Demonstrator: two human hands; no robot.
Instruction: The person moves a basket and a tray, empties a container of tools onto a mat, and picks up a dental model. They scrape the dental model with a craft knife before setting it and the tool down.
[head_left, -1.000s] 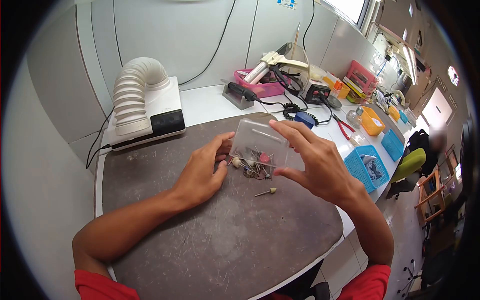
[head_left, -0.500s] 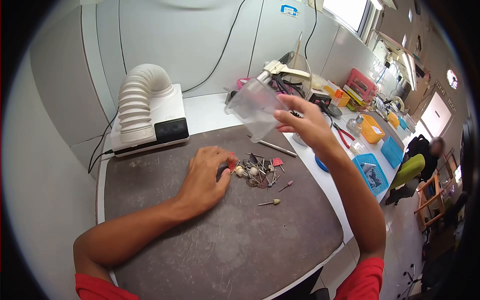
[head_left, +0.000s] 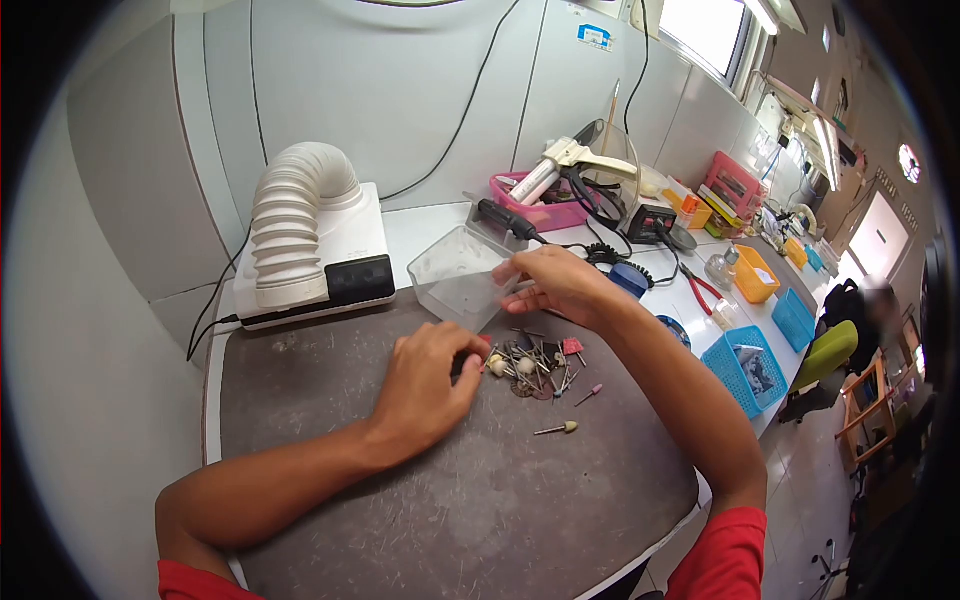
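Observation:
A clear plastic container (head_left: 450, 262) is tilted at the back edge of the brown work mat (head_left: 330, 400). My right hand (head_left: 560, 285) grips its right side. On the mat in front of it lies a pile of small rotary burs and polishing bits (head_left: 530, 365), with metal shanks, pale round heads and a few discs. My left hand (head_left: 428, 385) rests against the left side of this pile, fingers loosely curved and thumb apart. A red piece (head_left: 487, 343) shows at its fingertips. A yellowish bit (head_left: 558, 428) and a pink bit (head_left: 590, 394) lie apart from the pile.
A white machine with a ribbed hose (head_left: 300, 230) stands at the back left. Behind the container are a dark rotary handpiece (head_left: 508, 220) and a pink basket (head_left: 545, 215). Red-handled pliers (head_left: 700, 285) and a blue basket (head_left: 745, 375) lie to the right. A person sits farther away.
My right hand has lowered the container leftward from the air to the back of the mat. My left hand stays beside the pile. The view has shifted slightly.

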